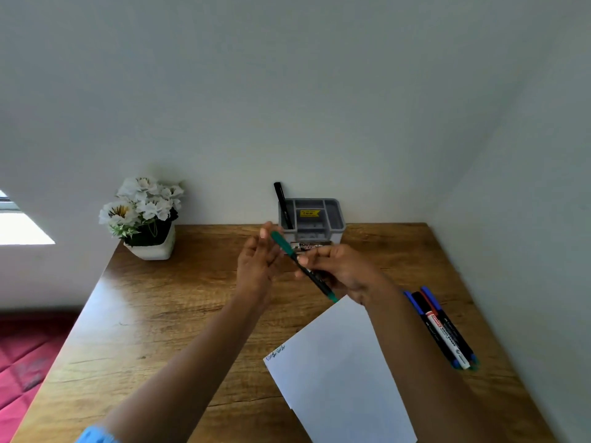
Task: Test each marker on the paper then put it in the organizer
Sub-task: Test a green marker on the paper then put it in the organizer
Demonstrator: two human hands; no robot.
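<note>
**Hands cap a green marker above a wooden desk**

Flowers, white, in a white pot (pixel 150 247) stand well to the left of both hands, against the wall. The person's left hand (pixel 256 260) is raised with its fingers loosely spread, resting against the green cap end of a green marker (pixel 300 266) but gripping nothing. The right hand (pixel 342 270) pinches that marker's dark barrel between thumb and fingertips, holding it on a slant over the desk (pixel 160 314).

Just beyond the hands, against the wall, sits a grey organizer (pixel 311 219) with several compartments. One black marker (pixel 283 204) leans in its leftmost slot. Below the right wrist lies a sheet of paper (pixel 339 372), with two small scribbles at its near left corner. To the right of the right forearm, a bundle of markers (pixel 443 327) lies side by side: blue, black and red caps show.

By my reading, one marker is finished and stored, the green one looks tested and nearly ready to go in, and the bundle remains.

A yellow sticker inside the organizer looks like a price tag, too small to read. One bundled marker bears a red-and-white label, also illegible. The scribbles cannot be made out.
</note>
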